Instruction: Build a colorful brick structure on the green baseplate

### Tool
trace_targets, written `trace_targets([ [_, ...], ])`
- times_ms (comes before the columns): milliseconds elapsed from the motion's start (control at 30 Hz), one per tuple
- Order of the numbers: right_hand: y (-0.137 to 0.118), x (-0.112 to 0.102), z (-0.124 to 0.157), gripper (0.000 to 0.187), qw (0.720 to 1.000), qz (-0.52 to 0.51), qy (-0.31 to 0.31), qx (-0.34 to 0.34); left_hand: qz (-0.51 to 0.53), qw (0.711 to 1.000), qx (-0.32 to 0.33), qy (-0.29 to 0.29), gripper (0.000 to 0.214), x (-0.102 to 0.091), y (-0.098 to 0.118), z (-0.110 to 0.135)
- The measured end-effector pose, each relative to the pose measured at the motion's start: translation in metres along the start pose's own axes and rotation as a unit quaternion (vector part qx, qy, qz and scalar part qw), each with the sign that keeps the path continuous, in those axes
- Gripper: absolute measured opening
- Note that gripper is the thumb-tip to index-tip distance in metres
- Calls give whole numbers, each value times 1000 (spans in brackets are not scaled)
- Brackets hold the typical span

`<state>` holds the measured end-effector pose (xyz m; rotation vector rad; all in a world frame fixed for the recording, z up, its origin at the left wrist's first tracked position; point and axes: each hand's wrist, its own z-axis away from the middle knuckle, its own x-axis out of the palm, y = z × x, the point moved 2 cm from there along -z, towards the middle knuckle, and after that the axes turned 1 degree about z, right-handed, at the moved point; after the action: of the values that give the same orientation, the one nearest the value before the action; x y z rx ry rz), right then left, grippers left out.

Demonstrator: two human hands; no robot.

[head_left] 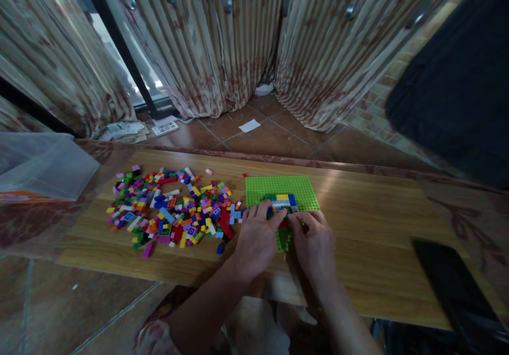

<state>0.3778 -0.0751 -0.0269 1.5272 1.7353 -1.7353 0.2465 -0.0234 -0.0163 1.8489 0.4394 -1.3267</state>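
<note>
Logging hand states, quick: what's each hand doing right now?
Left hand: at the brick build; whether it grips a piece cannot be told.
Right hand: partly curled, at the same build; any hold cannot be told.

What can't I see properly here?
All in the head view:
Part of the brick build: hidden by the left hand and right hand.
Part of the green board: also behind them.
The plastic box's left end: cut off by the picture's edge.
Print on the papers: too small and blurry.

lime green studded baseplate (282,185) lying flat under the fingers (263,207), w/ a lil multicolor brick build (283,199) on it, yellow + blue bits showing just past 'em
</note>
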Motion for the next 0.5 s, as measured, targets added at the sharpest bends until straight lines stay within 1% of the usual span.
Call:
trace_targets([
  [100,-3,-4,0,35,1000,20,7,-10,31,999,4,13,41,-1,-3,0],
  [233,-9,-9,0,34,998,20,36,-36,73,997,-4,27,42,-5,-7,-1],
  [400,-13,-3,-1,29,995,61,55,-59,118,993,-7,24,38,-7,-10,-1],
  [500,-14,0,-1,25,995,68,55,-49,126,992,-11,21,38,-7,-12,0],
])
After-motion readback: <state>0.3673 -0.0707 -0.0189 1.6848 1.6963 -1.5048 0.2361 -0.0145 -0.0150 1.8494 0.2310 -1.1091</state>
